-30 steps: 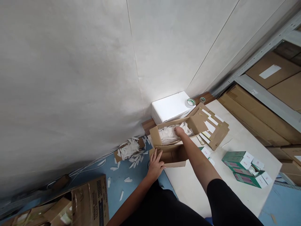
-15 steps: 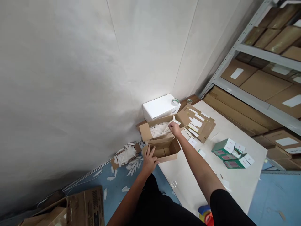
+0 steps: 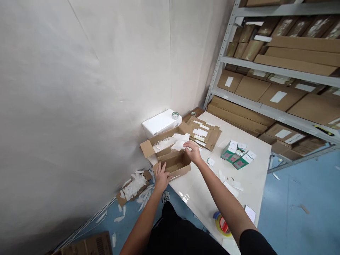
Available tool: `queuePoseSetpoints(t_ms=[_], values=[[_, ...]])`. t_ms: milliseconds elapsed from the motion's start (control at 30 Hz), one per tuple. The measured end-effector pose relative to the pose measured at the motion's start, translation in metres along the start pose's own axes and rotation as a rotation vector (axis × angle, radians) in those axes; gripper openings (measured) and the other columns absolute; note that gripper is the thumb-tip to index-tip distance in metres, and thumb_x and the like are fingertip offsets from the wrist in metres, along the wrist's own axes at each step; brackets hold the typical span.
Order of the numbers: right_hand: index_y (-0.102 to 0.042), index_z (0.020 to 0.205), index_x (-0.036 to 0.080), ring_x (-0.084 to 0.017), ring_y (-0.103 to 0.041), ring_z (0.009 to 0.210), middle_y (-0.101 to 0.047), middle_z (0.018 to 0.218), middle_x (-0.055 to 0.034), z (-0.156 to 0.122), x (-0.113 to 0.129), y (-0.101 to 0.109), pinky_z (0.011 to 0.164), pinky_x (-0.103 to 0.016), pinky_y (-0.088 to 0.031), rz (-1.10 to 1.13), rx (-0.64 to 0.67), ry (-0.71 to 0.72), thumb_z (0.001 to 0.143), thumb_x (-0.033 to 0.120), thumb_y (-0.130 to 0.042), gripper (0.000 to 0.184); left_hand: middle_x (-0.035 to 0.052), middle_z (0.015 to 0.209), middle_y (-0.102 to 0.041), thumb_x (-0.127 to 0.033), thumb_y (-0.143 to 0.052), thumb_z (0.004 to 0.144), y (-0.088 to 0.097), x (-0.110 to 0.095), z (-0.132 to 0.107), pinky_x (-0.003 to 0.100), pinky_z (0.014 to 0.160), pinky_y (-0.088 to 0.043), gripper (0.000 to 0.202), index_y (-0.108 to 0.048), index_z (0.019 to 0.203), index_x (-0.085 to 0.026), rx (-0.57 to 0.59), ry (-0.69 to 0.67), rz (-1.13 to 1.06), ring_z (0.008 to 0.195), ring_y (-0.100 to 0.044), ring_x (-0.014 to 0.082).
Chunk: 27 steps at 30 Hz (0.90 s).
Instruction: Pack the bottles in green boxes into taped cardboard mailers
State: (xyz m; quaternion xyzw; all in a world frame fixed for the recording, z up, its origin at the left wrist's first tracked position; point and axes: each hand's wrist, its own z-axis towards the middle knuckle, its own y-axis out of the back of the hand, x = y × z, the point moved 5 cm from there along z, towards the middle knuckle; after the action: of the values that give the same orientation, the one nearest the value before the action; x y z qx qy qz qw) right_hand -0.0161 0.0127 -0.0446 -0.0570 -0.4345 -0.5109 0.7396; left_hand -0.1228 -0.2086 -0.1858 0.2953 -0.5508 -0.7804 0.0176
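My left hand (image 3: 162, 177) grips the left front part of a small open cardboard box (image 3: 179, 173), its fingers spread over the rim. The inside I can see of this box is bare. My right hand (image 3: 193, 152) is closed in a pinch on a white paper sheet (image 3: 180, 142) at the box's back right corner. Directly behind stands a longer open cardboard box (image 3: 147, 148) with white, crumpled paper-like pieces (image 3: 163, 143) in it. The sheet hangs over the edge between the two boxes.
A white box (image 3: 160, 122) with a tape roll (image 3: 175, 115) stands by the wall. Flattened cardboard (image 3: 209, 138), green-and-white cartons (image 3: 236, 156), tape rolls (image 3: 222, 225) and a phone (image 3: 250, 214) lie on the white table (image 3: 202, 191). White scraps (image 3: 134, 186) fill a floor carton. Shelves (image 3: 265, 95) hold boxes.
The view has turned right, so the scene sits further left. My right hand has drawn a white sheet up from the rear box toward the near one. The left hand stays on its box.
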Motion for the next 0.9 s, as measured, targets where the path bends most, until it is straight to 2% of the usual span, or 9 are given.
queuePoseSetpoints(t_ms=[67,133,267,333,467,600,700,833,900], values=[[-0.075,0.089,0.023,-0.021,-0.07,0.097,-0.074,0.103,-0.0067,-0.027,0.008,0.015,0.087,-0.036,-0.057,0.003,0.01,-0.023,0.085,0.011,-0.055,0.023,0.0104,0.16,-0.047,-0.031,-0.074,0.087,-0.008,-0.009,0.008,0.069,0.119,-0.033,0.018,-0.076,0.073,-0.02,0.008,-0.018,-0.002,0.154,-0.027,0.0464],[-0.075,0.089,0.023,-0.021,-0.07,0.096,-0.074,0.102,-0.007,-0.059,0.006,0.029,0.086,-0.035,-0.057,-0.015,0.04,-0.088,0.085,0.012,-0.056,0.022,0.0119,0.16,-0.048,-0.032,-0.075,0.087,-0.019,-0.02,0.014,0.07,0.118,-0.033,0.019,-0.076,0.073,-0.019,0.02,-0.05,-0.014,0.154,-0.027,0.0475],[-0.076,0.082,0.02,-0.019,-0.07,0.078,-0.075,0.087,-0.0055,-0.125,-0.023,0.053,0.074,-0.03,-0.055,-0.124,0.137,-0.405,0.083,0.013,-0.062,0.016,0.0103,0.165,-0.04,-0.032,-0.078,0.085,-0.044,-0.05,0.022,0.07,0.12,-0.03,0.019,-0.075,0.072,-0.019,0.024,-0.16,-0.059,0.156,-0.022,0.0474],[-0.077,0.086,0.02,-0.02,-0.071,0.083,-0.076,0.092,-0.0066,-0.153,-0.038,0.066,0.077,-0.03,-0.055,-0.217,0.176,-0.542,0.086,0.017,-0.065,0.013,0.0081,0.17,-0.03,-0.031,-0.076,0.086,-0.056,-0.069,0.024,0.07,0.121,-0.029,0.019,-0.073,0.072,-0.018,0.041,-0.251,-0.093,0.158,-0.015,0.0465],[-0.08,0.096,0.022,-0.024,-0.072,0.099,-0.079,0.105,-0.009,-0.186,-0.053,0.086,0.086,-0.032,-0.054,-0.389,0.239,-0.694,0.094,0.023,-0.059,0.022,0.0059,0.173,-0.02,-0.027,-0.074,0.088,-0.081,-0.105,0.025,0.071,0.121,-0.029,0.02,-0.072,0.071,-0.017,0.137,-0.44,-0.15,0.159,-0.004,0.0448],[-0.081,0.107,0.022,-0.028,-0.072,0.105,-0.079,0.109,-0.0106,-0.201,-0.059,0.097,0.089,-0.033,-0.053,-0.482,0.316,-0.77,0.09,0.022,-0.064,0.023,0.0061,0.174,-0.019,-0.028,-0.075,0.087,-0.103,-0.13,0.027,0.067,0.123,-0.03,0.019,-0.073,0.072,-0.017,0.253,-0.57,-0.171,0.16,-0.002,0.0427],[-0.078,0.115,0.021,-0.028,-0.071,0.11,-0.077,0.118,-0.0104,-0.211,-0.062,0.107,0.096,-0.034,-0.053,-0.486,0.213,-0.77,0.09,0.025,-0.064,0.029,0.0054,0.174,-0.019,-0.029,-0.072,0.089,-0.115,-0.14,0.031,0.066,0.124,-0.029,0.019,-0.074,0.075,-0.017,0.31,-0.612,-0.155,0.16,-0.001,0.0414],[-0.068,0.134,0.021,-0.029,-0.057,0.133,-0.065,0.141,-0.011,-0.231,-0.069,0.119,0.112,-0.042,-0.046,-0.512,-0.061,-0.782,0.092,0.026,-0.06,0.044,0.0031,0.173,-0.022,-0.027,-0.071,0.09,-0.131,-0.144,0.039,0.069,0.124,-0.023,0.015,-0.075,0.078,-0.019,0.399,-0.638,-0.119,0.161,0.001,0.0398],[-0.062,0.143,0.021,-0.03,-0.051,0.141,-0.057,0.151,-0.0113,-0.241,-0.077,0.113,0.116,-0.045,-0.042,-0.462,-0.077,-0.849,0.09,0.025,-0.06,0.053,0.0025,0.173,-0.023,-0.025,-0.072,0.088,-0.138,-0.144,0.043,0.068,0.124,-0.022,0.014,-0.075,0.076,-0.019,0.433,-0.656,-0.12,0.161,0.001,0.0389]])
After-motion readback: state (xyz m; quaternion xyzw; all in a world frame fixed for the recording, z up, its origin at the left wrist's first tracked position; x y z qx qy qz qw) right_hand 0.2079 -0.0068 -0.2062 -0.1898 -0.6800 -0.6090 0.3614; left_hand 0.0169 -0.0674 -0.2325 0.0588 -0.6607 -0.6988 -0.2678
